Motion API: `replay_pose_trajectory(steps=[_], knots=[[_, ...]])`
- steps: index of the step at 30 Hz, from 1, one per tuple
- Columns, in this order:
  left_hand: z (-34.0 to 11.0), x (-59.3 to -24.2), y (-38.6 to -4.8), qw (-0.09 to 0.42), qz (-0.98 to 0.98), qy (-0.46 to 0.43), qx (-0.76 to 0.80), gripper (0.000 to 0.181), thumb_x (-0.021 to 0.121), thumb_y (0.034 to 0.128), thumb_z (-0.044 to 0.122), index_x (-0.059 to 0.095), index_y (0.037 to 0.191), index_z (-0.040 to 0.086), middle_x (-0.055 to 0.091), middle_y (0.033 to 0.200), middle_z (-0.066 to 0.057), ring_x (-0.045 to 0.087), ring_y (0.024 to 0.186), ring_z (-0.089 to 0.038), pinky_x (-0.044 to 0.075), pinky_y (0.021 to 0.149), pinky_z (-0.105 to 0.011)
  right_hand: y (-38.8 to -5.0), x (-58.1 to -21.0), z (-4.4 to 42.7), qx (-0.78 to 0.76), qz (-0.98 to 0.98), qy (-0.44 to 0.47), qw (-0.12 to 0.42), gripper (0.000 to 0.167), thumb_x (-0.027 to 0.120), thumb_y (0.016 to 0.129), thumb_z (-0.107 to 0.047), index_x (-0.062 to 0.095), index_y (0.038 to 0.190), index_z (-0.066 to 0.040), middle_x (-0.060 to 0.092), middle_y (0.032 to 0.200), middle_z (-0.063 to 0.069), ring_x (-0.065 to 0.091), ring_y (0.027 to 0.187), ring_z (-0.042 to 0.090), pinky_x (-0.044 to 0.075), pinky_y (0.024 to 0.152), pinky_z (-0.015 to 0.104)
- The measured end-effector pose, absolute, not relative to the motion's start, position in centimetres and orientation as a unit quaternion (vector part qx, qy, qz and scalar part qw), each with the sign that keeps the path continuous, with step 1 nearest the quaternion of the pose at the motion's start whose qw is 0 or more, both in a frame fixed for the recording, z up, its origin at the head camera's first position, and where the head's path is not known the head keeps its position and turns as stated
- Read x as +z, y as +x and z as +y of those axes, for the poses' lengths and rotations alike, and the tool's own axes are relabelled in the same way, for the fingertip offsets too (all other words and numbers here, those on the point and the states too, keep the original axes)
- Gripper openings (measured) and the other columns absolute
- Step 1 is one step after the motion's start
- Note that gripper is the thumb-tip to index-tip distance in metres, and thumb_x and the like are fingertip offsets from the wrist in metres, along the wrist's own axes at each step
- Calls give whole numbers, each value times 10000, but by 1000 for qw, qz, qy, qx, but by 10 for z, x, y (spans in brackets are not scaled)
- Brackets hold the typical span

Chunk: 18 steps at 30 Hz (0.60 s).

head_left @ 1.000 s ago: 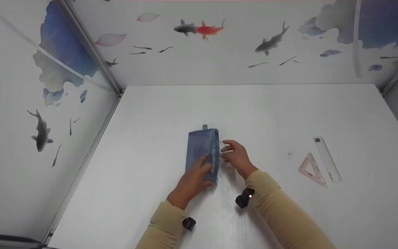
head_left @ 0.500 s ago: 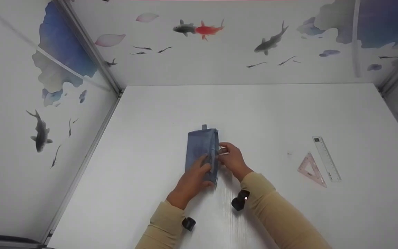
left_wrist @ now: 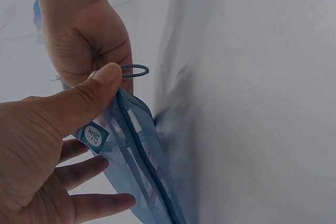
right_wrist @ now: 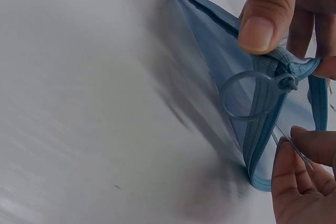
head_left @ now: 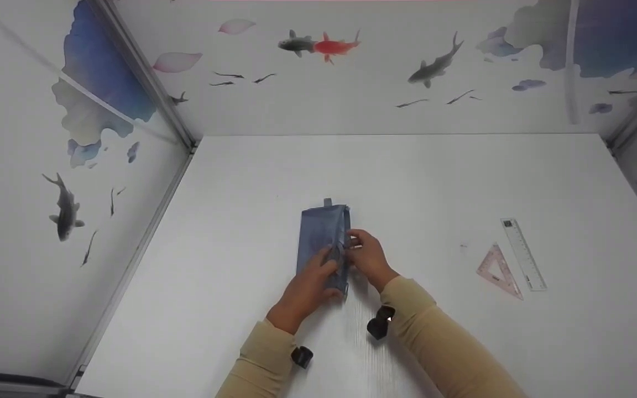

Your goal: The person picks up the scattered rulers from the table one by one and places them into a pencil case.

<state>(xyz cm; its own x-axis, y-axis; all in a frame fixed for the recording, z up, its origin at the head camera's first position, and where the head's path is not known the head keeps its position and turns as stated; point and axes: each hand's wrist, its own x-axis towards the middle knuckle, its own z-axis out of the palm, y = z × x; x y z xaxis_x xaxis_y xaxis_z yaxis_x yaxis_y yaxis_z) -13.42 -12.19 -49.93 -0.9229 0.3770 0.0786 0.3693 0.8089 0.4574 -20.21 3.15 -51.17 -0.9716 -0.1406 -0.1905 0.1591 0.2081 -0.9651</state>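
A blue mesh zip pouch [head_left: 318, 226] stands on the white table in the head view, its zip side facing right. My left hand [head_left: 307, 287] grips it, thumb over the zip edge near the ring pull [right_wrist: 223, 98]. In the right wrist view the zip gapes open. My right hand [head_left: 371, 257] is at that opening, where its thumb and fingers pinch a thin clear plastic piece [right_wrist: 296, 151] seen almost edge-on. Part of this piece is inside the pouch; its full shape is hidden.
A pink triangular set square [head_left: 498, 271] and a clear ruler [head_left: 524, 254] lie on the table [head_left: 230, 221] to the right. Near them is a small grey mark [head_left: 463, 246]. Walls with painted fish border the table at the back and left.
My right hand has moved left to the pouch's opening, carrying the clear piece partly into it. The left hand and the pouch have stayed in place.
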Motion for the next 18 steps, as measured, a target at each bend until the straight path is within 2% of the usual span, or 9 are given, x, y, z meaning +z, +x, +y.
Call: replay_pose_trajectory(steps=[8, 18], knots=[[-122, -502, -136, -22, 948, 219, 231, 417, 803, 756, 214, 511, 1028, 92, 407, 1450, -218, 454, 1304, -367, 487, 950, -425, -200, -510, 29, -579, 806, 3, 119, 477, 630, 875, 3, 511, 1337, 19, 610, 1119, 193, 624, 1002, 285, 534, 748, 359], [-124, -502, -135, -22, 948, 221, 226, 403, 786, 768, 244, 512, 1022, 91, 398, 1453, -230, 444, 1306, -386, 499, 927, -429, -201, -512, 27, -548, 828, -14, 119, 453, 608, 870, 1, 531, 1314, 48, 628, 1137, 194, 613, 1024, 295, 522, 821, 396]])
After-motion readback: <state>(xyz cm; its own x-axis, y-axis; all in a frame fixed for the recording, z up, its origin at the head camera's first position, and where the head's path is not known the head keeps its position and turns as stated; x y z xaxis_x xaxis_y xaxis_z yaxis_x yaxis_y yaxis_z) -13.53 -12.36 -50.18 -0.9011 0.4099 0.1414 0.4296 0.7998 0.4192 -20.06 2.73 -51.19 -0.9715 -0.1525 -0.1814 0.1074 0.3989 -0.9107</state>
